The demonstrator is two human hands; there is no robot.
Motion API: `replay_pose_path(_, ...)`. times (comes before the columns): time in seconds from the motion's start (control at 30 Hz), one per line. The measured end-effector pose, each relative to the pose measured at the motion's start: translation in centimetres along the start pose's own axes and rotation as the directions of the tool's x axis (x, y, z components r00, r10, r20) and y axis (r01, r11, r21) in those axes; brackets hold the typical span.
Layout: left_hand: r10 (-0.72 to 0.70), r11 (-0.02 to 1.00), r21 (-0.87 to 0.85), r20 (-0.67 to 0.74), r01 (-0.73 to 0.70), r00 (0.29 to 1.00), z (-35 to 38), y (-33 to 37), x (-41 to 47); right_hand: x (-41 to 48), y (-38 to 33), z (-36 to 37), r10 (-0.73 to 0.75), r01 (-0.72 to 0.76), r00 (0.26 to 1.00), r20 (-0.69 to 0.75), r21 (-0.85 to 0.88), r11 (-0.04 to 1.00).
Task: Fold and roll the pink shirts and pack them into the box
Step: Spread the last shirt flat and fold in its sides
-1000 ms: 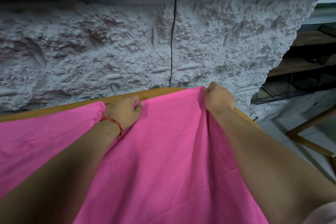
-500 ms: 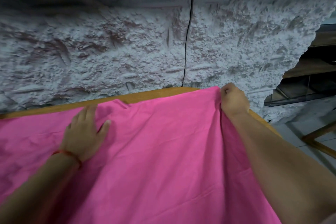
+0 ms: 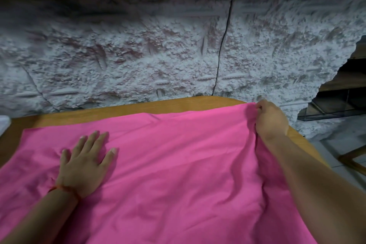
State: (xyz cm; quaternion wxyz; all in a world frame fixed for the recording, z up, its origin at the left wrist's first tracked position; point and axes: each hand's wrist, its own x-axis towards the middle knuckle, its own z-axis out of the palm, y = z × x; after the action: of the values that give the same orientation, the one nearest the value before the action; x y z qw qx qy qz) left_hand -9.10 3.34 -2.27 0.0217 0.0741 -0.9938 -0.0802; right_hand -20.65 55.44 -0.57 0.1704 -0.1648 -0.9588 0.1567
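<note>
A pink shirt (image 3: 178,164) lies spread over the wooden table (image 3: 138,109), covering most of it. My left hand (image 3: 85,162) rests flat on the cloth at the left, fingers straight and spread, a red thread around the wrist. At the shirt's far right corner, my right hand (image 3: 269,121) pinches the fabric edge with curled fingers, and folds run down from that grip. No box is in view.
A rough white textured wall (image 3: 158,55) stands just behind the table's far edge. A white object (image 3: 4,123) shows at the left edge. To the right are dark shelves (image 3: 340,93), a tiled floor and a wooden frame (image 3: 354,162).
My left hand let go of the shirt's far edge, moved left and toward me, and now lies flat on the cloth. My right hand keeps its pinch on the corner.
</note>
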Motion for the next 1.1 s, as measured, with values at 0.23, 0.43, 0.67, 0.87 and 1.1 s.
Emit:
replay_pose_path(0.23,0.005,1.0,-0.012,0.053,-0.005,0.999,-1.7,-0.2,-2.6,-1.8,0.1,-1.1,-0.012,0.016,0.998,0.07,-0.054,0.998)
replay_pose_path(0.43,0.125,0.985,-0.113,-0.073,-0.133,0.99,-4.5,-3.0,-0.9,-3.4,-7.8,-1.9,-0.24,0.246,0.968,0.076,-0.071,0.967)
replay_pose_path(0.67,0.12,0.992,-0.038,0.04,-0.118,0.992,-3.9,-7.4,1.8,-7.0,-17.1,-0.3,-0.391,0.419,0.908,0.153,-0.269,0.867)
replay_pose_path(0.87,0.087,0.996,-0.025,-0.083,-0.09,0.993,-1.1,-8.8,0.5,-8.2,-10.5,1.1,-0.585,0.601,0.762,0.277,0.034,0.799)
replay_pose_path(1.1,0.051,0.998,-0.043,-0.055,-0.054,0.997,-1.1,-9.0,0.7,-3.8,-1.7,-0.3,-0.309,0.33,0.902,0.302,-0.02,0.944)
